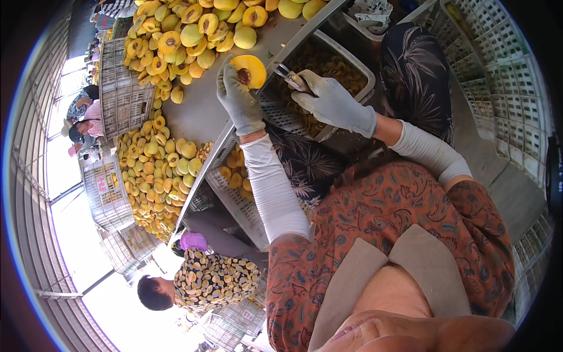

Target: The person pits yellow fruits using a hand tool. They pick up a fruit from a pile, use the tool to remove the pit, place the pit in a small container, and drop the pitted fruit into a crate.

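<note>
Held up over the table edge, my left hand (239, 94), in a pale glove, grips a halved yellow peach (255, 70) with its cut face showing. The flesh is bright yellow around a dark reddish-brown hollow; whether a stone sits in it, I cannot tell. Just to the right, my right hand (332, 101), also gloved, is closed around the wooden handle of a pitting tool (295, 80). Its looped metal end points towards the peach without touching it. Halved and whole-looking peaches (189, 37) are heaped on the metal table (195, 108) beyond my left hand.
Below the table edge, a plastic tub (367, 75) holds brownish scraps. A crate (239, 211) of peach pieces stands by my left arm. White crates (506, 88) are stacked at right. A co-worker (215, 275) sits at lower left; others are beyond the crates (125, 88) at the far side.
</note>
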Demonstrator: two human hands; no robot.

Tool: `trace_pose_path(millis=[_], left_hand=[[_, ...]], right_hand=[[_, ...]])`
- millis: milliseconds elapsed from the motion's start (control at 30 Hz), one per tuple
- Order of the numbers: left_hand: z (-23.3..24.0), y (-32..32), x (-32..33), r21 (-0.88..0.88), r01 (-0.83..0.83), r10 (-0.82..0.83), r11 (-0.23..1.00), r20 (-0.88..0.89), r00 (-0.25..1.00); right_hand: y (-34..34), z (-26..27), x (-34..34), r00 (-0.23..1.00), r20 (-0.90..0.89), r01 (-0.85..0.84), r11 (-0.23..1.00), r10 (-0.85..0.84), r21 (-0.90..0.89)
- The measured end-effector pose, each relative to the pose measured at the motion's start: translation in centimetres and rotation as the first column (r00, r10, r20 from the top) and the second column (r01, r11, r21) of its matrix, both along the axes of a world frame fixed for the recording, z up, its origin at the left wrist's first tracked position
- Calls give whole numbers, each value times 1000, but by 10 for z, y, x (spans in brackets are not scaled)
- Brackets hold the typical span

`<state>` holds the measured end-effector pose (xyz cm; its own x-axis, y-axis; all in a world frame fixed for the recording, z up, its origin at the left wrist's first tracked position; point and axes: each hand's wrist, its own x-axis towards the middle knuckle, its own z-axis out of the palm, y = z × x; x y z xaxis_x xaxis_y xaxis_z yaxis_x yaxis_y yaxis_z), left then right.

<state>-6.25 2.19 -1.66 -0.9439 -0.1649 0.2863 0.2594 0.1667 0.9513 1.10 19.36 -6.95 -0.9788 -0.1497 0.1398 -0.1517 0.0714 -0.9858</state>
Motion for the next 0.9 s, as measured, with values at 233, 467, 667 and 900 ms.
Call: trace_pose_path(millis=[233,467,667,900], left_hand=[[0,37,35,-60,-81,81,995,-1,997],[0,51,50,264,-190,159,946,133,978],[2,59,50,85,-257,246,963,122,961],[-11,62,62,219,-166,150,962,86,985]], right_hand=[[-11,1,7,953,-296,165,918,-55,360],[-11,-9,17,944,-328,152,845,29,512],[-10,-15,16,980,-170,-30,918,105,396],[-6,-12,18,963,108,-243,969,247,-45]])
